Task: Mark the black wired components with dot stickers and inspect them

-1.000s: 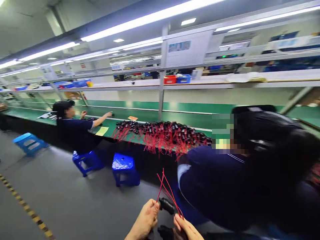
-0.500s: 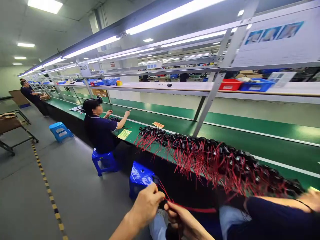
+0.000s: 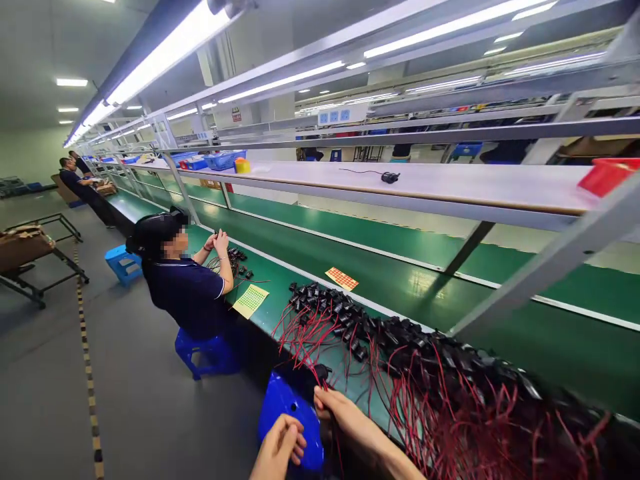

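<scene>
My right hand (image 3: pixel 345 415) reaches to the near edge of the green bench (image 3: pixel 380 280), its fingers closed on a small black part with red wires (image 3: pixel 320 373). My left hand (image 3: pixel 280 450) hangs lower over a blue stool (image 3: pixel 293 417), fingers curled, with nothing visible in it. A long heap of black parts with red wires (image 3: pixel 415 360) lies along the bench edge to the right of my hands.
A seated co-worker (image 3: pixel 183 283) on a blue stool works at the bench further left, with a yellow sheet (image 3: pixel 250 301) beside them. An orange label sheet (image 3: pixel 341 278) lies on the belt. A white shelf (image 3: pixel 400 183) runs above. Two people stand far left near a trolley (image 3: pixel 30 250).
The view has swung left and moved to the bench; the near co-worker on the right is out of view. My right hand carried the wired part up to the bench edge; my left let go.
</scene>
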Available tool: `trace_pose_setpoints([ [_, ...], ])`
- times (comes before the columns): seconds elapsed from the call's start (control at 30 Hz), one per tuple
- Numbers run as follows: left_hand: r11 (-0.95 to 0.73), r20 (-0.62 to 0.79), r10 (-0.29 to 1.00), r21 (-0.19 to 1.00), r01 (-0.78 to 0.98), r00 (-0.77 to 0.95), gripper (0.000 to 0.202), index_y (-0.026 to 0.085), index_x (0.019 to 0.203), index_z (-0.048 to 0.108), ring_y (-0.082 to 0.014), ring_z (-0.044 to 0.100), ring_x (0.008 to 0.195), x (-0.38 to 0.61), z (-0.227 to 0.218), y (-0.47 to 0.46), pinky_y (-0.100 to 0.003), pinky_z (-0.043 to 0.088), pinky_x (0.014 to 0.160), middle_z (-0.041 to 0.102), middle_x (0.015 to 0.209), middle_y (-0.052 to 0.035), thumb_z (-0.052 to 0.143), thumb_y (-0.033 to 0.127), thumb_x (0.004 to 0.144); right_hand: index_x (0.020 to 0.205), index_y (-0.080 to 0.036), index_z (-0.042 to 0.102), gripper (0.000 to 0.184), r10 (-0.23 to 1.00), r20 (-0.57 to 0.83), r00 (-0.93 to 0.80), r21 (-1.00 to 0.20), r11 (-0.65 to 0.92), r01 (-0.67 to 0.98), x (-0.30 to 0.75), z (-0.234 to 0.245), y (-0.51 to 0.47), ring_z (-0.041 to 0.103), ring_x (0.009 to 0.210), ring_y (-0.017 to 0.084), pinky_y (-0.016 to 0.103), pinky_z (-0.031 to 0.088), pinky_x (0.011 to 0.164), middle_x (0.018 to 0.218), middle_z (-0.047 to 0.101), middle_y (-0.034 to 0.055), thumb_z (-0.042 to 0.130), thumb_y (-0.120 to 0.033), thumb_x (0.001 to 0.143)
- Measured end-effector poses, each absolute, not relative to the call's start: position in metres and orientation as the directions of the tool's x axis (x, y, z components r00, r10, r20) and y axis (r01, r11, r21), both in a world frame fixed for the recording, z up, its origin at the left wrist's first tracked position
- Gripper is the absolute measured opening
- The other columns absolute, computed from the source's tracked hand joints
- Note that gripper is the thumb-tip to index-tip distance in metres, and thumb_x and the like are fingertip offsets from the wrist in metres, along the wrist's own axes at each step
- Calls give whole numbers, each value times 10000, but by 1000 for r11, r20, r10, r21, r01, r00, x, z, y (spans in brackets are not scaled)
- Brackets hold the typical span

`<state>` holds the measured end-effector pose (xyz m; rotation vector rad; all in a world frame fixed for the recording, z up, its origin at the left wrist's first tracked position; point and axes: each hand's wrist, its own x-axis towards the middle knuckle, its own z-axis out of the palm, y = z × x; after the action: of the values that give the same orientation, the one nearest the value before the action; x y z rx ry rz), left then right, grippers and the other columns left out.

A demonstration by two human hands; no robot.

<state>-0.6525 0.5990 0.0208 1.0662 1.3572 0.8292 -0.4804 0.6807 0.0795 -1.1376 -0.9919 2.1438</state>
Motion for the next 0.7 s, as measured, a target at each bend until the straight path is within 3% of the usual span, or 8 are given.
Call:
trace_pose_setpoints([
  [0.13,441,-444,896,894,78,21,778,163,905,629,-195,673,708,-677,-8,661,-322,533,644,684,785,-70,469,902,723,723,-204,479,456,712,-441,-547,-821,-566,-75,-496,86,752,286,446,63,208,254,463,573,362,-113,612,-598,911],
  [0.27,429,-412,903,877,217,-121,445,151,976,646,-195,691,860,-737,-41,749,-378,566,791,707,912,-53,596,588,907,759,-179,534,392,700,-438,-563,-842,-539,-15,-527,73,825,333,436,60,197,307,440,584,398,-103,552,-484,1004],
  [0.37,397,-332,917,825,402,-222,277,152,1086,652,-216,672,1003,-800,-59,843,-443,557,903,697,1084,-64,613,394,956,808,-163,573,381,711,-467,-526,-849,-528,40,-558,55,887,345,417,50,185,317,409,594,436,-98,530,-474,1024],
  [0.53,344,-201,938,651,676,-283,335,180,1239,612,-277,592,1211,-870,-81,991,-526,497,1024,611,1333,-100,632,342,947,946,-142,633,312,790,-479,-383,-876,-459,149,-615,21,1003,522,512,71,204,463,477,737,602,-40,554,-434,1024],
  [0.7,348,-186,937,509,787,-294,396,177,1261,596,-296,560,1241,-879,-113,1051,-547,452,1053,603,1330,-102,655,378,924,1085,-143,652,265,905,-346,-248,-910,-260,322,-653,-13,1115,668,759,146,307,583,673,971,687,30,598,-390,1007],
])
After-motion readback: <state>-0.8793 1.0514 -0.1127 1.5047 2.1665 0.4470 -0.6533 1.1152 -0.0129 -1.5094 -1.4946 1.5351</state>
